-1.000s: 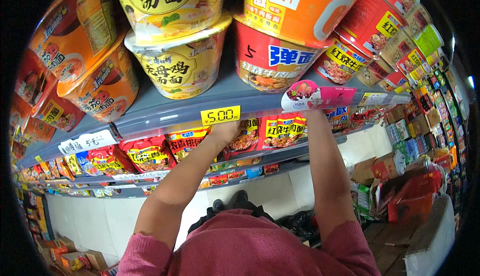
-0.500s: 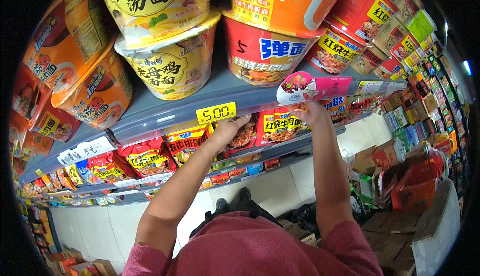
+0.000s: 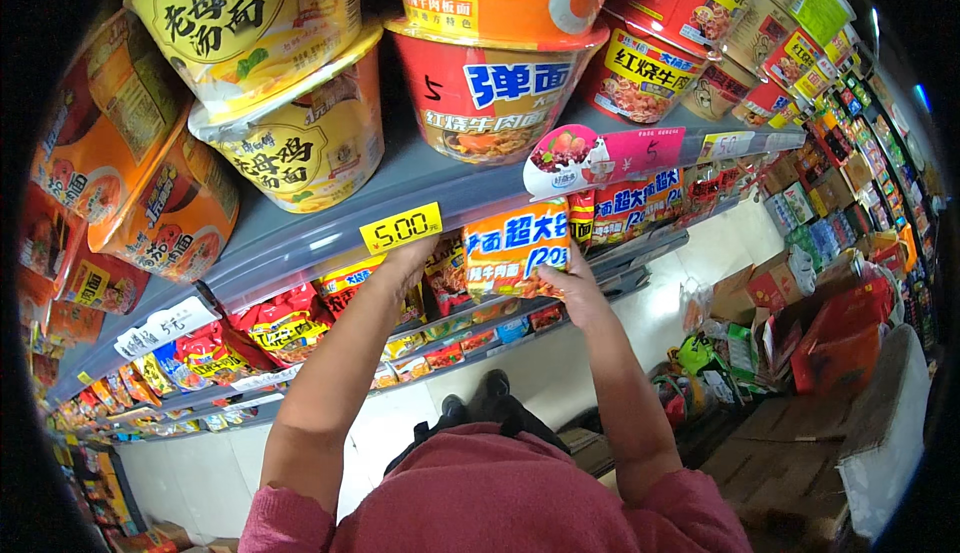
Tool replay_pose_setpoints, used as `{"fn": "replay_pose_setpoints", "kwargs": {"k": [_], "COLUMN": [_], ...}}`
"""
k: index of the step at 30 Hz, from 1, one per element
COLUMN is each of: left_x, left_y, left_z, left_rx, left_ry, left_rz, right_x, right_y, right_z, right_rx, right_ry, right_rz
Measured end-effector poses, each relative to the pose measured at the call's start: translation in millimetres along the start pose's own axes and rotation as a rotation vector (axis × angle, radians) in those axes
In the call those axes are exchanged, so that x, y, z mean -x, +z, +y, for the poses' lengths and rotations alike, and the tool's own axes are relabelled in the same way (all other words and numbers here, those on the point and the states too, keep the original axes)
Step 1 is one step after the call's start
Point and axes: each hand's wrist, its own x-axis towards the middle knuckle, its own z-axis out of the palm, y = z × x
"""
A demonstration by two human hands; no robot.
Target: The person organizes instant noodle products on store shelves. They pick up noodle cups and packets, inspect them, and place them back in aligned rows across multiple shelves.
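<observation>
My right hand (image 3: 574, 285) grips the right edge of an orange packet of instant noodles (image 3: 512, 253), its thumb lying on the front. The packet stands out in front of the lower shelf, just under the upper shelf's edge (image 3: 480, 215). My left hand (image 3: 406, 263) reaches in below the yellow price tag (image 3: 401, 228), beside the row of noodle bags. Its fingers are hidden there. Red noodle bags (image 3: 283, 325) line this lower shelf to the left, and further bags (image 3: 625, 215) stand to the right.
Noodle tubs are stacked on the upper shelf: yellow ones (image 3: 310, 133), a red one (image 3: 500, 103) and orange ones (image 3: 165, 203). A round pink sign (image 3: 562, 158) juts from the edge. Cardboard boxes (image 3: 790, 453) and a red bag (image 3: 845, 323) lie on the right.
My right hand has come down and left, bringing the orange noodle packet out in front of the shelf. My left hand has gone further under the shelf edge. The view has shifted somewhat.
</observation>
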Motion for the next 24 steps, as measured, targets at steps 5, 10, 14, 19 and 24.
{"fn": "replay_pose_setpoints", "kwargs": {"k": [5,10,14,19,24], "left_x": [-3,-15,1,14,34], "left_y": [-8,-25,-20,-29,-20], "left_z": [1,-10,-13,-18,-32], "left_rx": [-0.082,-0.156,-0.012,-0.003,-0.011], "left_ry": [-0.019,-0.017,0.039,-0.09,-0.138], "left_rz": [-0.04,-0.167,-0.119,-0.226,-0.311], "right_x": [-6,-8,12,46,63], "right_y": [16,17,2,-29,-65], "right_z": [44,58,61,62,47], "right_rx": [0.095,0.139,0.055,-0.009,-0.192], "right_ry": [-0.025,-0.073,0.008,0.019,0.074], "right_rz": [-0.048,-0.011,-0.003,0.028,0.071]}}
